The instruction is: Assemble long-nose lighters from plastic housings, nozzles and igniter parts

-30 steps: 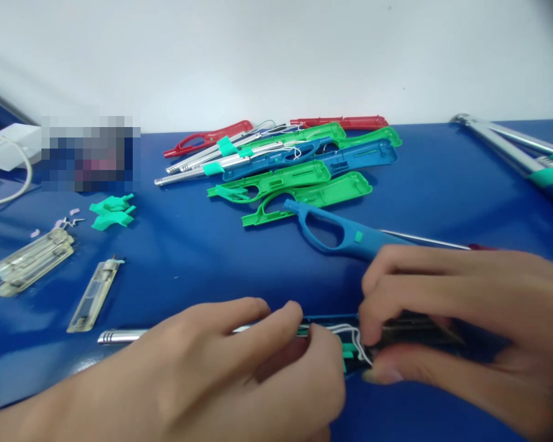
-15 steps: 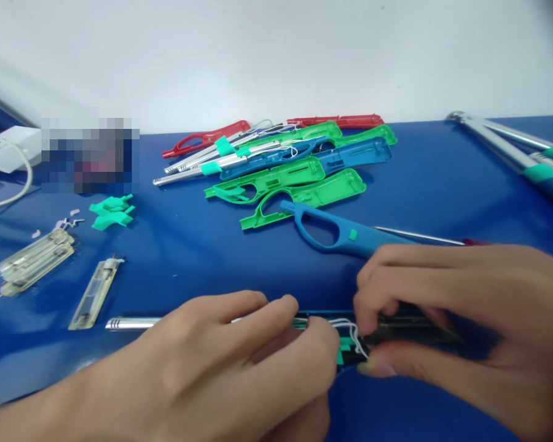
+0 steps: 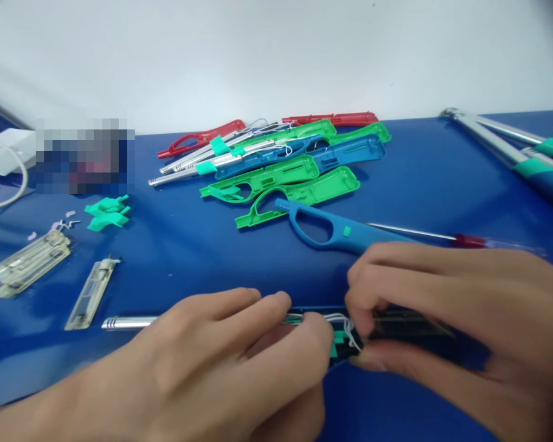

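Left hand (image 3: 235,362) curls its fingers over an opened long-nosed lighter (image 3: 131,323), lying crosswise low on the blue tabletop (image 3: 221,258)! Right hand (image 3: 442,301), thumb and fingertips narrow at the white wires (image 3: 349,328); can't tell what's pinched. Beyond: a red-handled screwdriver (image 3: 470,240).

The left hand (image 3: 230,368) is low in the middle of the frame. It is bare, and so is the wrist (image 3: 41,405), down to the lower left corner. Its knuckles make soft, round bumps. The right hand (image 3: 461,301), at the right side, is bare too. Its fingers (image 3: 391,258) are slim, and its thumb (image 3: 387,356) has a round tip.
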The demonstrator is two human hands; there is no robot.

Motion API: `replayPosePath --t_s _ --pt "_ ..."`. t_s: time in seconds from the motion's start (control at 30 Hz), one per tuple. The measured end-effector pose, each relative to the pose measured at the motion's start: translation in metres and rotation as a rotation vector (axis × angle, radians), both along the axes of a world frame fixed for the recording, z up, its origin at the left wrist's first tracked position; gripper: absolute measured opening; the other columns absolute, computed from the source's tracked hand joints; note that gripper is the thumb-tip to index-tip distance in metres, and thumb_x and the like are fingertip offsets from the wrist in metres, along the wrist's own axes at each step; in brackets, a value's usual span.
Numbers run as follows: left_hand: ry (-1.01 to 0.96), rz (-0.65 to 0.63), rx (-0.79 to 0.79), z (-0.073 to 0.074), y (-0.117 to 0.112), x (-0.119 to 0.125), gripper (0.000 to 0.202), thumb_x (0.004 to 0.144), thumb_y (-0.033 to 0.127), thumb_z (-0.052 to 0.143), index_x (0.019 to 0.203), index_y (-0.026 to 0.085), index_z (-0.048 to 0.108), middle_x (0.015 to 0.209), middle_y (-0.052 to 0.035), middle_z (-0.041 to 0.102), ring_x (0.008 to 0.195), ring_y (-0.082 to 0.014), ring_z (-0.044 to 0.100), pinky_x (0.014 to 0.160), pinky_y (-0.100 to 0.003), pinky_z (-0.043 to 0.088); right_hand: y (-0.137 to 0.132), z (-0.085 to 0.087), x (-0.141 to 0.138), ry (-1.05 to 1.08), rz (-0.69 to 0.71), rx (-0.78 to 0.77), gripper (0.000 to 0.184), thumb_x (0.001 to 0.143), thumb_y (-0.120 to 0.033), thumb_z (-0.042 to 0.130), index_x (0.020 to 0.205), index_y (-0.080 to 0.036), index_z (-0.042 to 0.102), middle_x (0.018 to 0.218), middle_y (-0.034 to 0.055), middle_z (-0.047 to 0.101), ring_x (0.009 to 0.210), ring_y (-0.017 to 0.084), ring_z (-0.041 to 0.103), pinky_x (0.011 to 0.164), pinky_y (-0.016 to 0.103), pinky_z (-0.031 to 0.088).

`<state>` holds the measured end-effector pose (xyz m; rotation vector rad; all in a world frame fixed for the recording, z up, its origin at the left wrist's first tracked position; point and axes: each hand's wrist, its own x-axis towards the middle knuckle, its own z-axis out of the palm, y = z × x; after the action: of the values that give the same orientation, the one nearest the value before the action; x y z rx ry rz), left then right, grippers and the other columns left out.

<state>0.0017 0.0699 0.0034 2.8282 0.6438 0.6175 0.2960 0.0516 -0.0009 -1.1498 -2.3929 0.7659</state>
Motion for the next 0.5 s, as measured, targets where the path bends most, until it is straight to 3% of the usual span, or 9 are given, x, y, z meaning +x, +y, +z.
replayPosePath --t_s 0.17,0.33,0.5 --pt "0.002 0.020 0.041 -0.0056 -0.0020 0.0017 0.008 0.117 0.034 0.066 0.120 0.027 0.067 0.073 0.0093 0.074 0.048 -0.0126 0.065 0.047 -0.028 0.057 0.0016 -0.0010 0.0015 0.022 0.030 -0.002 0.012 0.114 -0.031 0.067 0.103 -0.033 0.062 0.100 -0.0076 0.075 0.075 0.014 0.068 0.062 0.030 0.050" --pt "0.015 0.001 0.022 -0.0046 -0.0023 0.0009 0.007 0.114 0.028 0.067 0.119 0.026 0.071 0.082 0.0072 0.081 0.056 -0.0134 0.071 0.053 -0.028 0.062 0.0008 -0.0026 0.0010 0.039 0.037 0.029 0.013 0.115 -0.032 0.065 0.104 -0.034 0.060 0.100 -0.0078 0.074 0.073 0.014 0.066 0.060 0.031 0.048" --pt "0.017 -0.021 -0.023 -0.0010 0.0019 0.0006 0.011 0.108 0.027 0.074 0.117 0.025 0.068 0.073 0.0086 0.073 0.051 -0.0130 0.063 0.050 -0.027 0.057 -0.0010 -0.0046 0.0004 0.029 0.063 0.081 0.011 0.116 -0.028 0.062 0.107 -0.033 0.060 0.102 -0.0073 0.077 0.080 0.015 0.071 0.064 0.033 0.050"
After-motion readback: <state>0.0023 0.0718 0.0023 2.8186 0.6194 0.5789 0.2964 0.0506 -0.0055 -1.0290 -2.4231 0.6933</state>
